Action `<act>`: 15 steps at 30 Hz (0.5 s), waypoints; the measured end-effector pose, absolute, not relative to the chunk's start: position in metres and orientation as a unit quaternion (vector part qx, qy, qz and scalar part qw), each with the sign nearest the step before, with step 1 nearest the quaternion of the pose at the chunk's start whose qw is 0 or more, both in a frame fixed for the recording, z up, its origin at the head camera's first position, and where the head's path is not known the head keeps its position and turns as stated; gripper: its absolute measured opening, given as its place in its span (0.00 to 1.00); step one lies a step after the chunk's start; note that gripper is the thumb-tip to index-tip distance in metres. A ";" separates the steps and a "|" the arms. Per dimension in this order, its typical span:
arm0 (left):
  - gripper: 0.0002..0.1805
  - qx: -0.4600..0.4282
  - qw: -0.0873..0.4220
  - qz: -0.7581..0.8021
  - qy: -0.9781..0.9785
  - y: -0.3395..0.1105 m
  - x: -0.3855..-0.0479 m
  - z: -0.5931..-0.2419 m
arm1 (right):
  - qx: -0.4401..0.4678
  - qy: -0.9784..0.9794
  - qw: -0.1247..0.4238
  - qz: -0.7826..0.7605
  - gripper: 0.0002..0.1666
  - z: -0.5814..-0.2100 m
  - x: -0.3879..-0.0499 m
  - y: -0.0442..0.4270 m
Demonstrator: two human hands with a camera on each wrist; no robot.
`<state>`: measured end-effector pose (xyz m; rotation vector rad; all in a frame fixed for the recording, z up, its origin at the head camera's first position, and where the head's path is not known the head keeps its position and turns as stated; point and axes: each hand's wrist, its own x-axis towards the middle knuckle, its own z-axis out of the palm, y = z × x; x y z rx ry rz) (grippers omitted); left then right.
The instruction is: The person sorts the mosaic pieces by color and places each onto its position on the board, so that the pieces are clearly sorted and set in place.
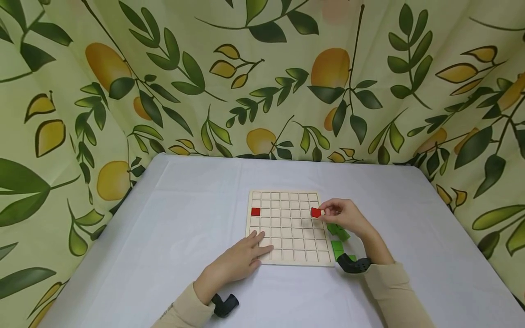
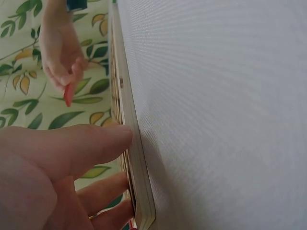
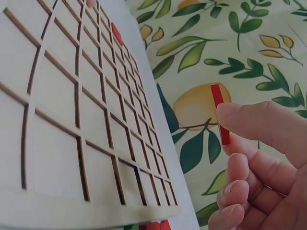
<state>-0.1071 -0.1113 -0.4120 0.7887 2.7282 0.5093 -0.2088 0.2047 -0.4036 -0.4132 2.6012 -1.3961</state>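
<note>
A pale wooden grid board (image 1: 292, 230) lies on the table. One red square tile (image 1: 255, 212) sits in a cell by its left edge. My right hand (image 1: 344, 215) pinches another red tile (image 3: 220, 115) between thumb and finger, raised over the board's right side; the right wrist view shows that tile edge-on and apart from the grid. My left hand (image 1: 238, 258) rests on the board's lower left corner with fingers spread. In the left wrist view, its thumb (image 2: 103, 141) lies along the board's edge.
Several green tiles (image 1: 337, 246) lie just right of the board, partly under the right forearm. A few red pieces (image 3: 158, 225) show past the board's edge in the right wrist view. A white cloth covers the table (image 1: 197, 196); a patterned curtain (image 1: 229, 100) hangs behind.
</note>
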 end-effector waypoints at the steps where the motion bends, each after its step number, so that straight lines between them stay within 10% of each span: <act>1: 0.24 0.271 0.128 0.176 0.937 -0.111 -0.107 -0.412 | -0.138 0.868 0.081 -0.470 0.17 -0.404 -0.209 0.203; 15: 0.24 0.269 0.130 0.176 0.938 -0.112 -0.108 -0.415 | -0.137 0.863 0.095 -0.477 0.18 -0.408 -0.214 0.181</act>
